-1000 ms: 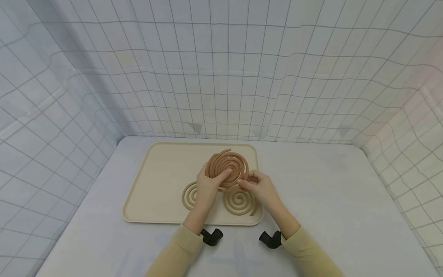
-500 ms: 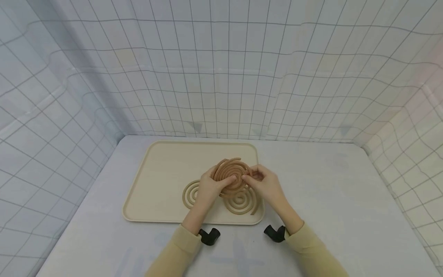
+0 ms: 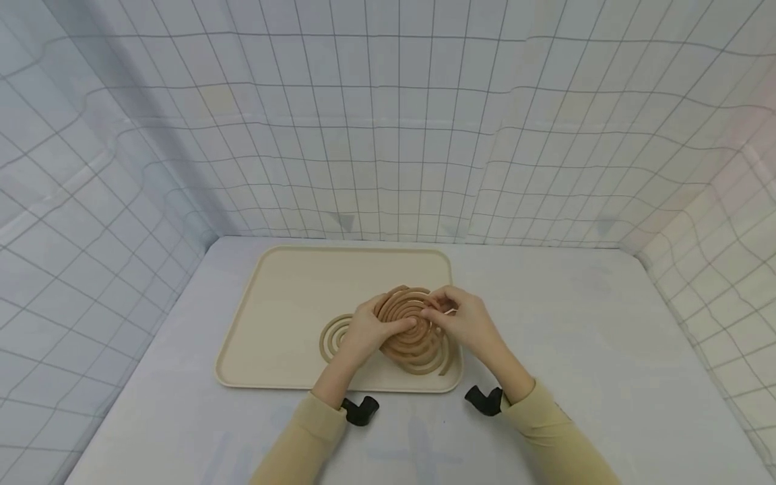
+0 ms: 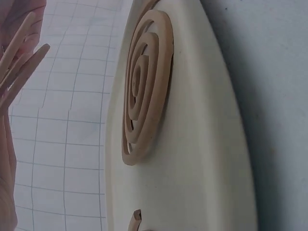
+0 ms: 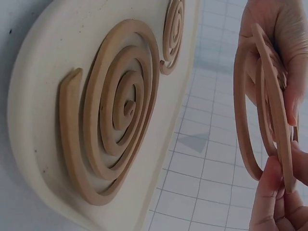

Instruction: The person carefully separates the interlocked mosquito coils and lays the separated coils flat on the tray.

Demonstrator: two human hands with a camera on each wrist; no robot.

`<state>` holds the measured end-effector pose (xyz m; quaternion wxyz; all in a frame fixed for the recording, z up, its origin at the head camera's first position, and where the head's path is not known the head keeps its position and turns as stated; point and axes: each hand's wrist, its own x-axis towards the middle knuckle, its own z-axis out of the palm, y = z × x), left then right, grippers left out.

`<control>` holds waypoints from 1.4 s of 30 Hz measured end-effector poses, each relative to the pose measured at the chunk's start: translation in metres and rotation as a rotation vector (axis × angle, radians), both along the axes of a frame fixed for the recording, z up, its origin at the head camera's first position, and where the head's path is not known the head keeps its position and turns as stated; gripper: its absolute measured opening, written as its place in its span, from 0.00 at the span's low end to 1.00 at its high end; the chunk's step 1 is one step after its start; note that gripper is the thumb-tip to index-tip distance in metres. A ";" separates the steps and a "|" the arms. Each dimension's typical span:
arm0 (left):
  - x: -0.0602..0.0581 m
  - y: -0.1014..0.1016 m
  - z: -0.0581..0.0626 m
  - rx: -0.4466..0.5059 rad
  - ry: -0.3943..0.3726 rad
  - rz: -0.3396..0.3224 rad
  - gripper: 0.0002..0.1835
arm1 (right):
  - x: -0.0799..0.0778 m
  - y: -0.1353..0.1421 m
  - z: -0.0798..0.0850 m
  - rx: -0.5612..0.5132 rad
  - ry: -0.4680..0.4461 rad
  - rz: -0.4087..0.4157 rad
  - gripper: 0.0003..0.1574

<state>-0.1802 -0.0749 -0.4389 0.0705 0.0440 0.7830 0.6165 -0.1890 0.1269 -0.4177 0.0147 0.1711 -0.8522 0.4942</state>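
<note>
In the head view, a bundle of flat, matte brown spiral coils is held above the near right part of a cream, rectangular, rimmed tray. The bundle is clamped in the left hand, its thumb laid across the windings, and the bundle's right edge is pinched by the right hand. Open room is offered over the tray's left and far parts, and on the pale bench to its right. A tan spiral coil is seen near the tray's near edge, partly hidden by the left arm; another tan coil is seen by its near right corner, partly covered by the bundle.

In the left wrist view, slender tips are seen jutting from the bundle, apart from the tray; the raised tray rim is shown running beside one coil lying flat.

In the right wrist view, the bundle's windings are seen spread apart above the tray, with fingertips at its edge. Light, stiff and brittle handling is judged likely, so broad support under the inner turns is advised; the loose outer ends are best not levered, nor knocked on the tray rim.
</note>
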 end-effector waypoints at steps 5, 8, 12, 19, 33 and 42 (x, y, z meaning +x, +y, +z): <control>0.002 -0.001 -0.002 0.030 -0.003 0.036 0.33 | 0.000 -0.001 -0.001 -0.025 -0.055 -0.014 0.11; 0.002 0.001 -0.004 0.047 0.001 0.098 0.31 | 0.001 -0.003 -0.003 -0.103 -0.123 -0.055 0.12; 0.004 0.004 -0.008 0.135 0.020 0.180 0.29 | 0.002 -0.008 -0.007 -0.245 -0.190 -0.119 0.14; 0.006 0.000 -0.009 0.117 0.108 0.190 0.23 | 0.002 -0.009 -0.012 -0.246 -0.232 -0.078 0.14; 0.007 -0.016 0.008 -0.143 0.147 -0.076 0.27 | -0.013 0.009 0.000 -0.002 -0.303 0.186 0.13; 0.006 -0.018 -0.001 -0.084 0.090 -0.041 0.29 | -0.006 0.002 -0.005 -0.036 -0.260 0.100 0.15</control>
